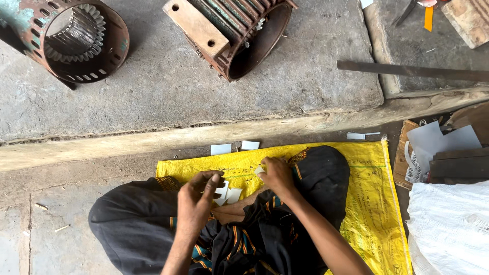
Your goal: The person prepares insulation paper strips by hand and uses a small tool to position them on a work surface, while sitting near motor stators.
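Left hand (196,196) pinches white paper slips (226,193); right hand (276,174) nips one near yellow sack's (374,203) top edge. Best keep edges aligned.

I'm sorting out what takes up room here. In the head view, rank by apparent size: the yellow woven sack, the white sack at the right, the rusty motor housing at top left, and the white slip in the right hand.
1. Yellow woven sack, partly covered by legs.
2. White sack, cut by the frame, so unsure.
3. Rusty motor housing, farther from the camera.
4. White slip in the right hand.

matt white paper slips (227,194), glossy woven yellow plastic sack (374,203), rough concrete slab (168,81), rusty metal housing (76,38).
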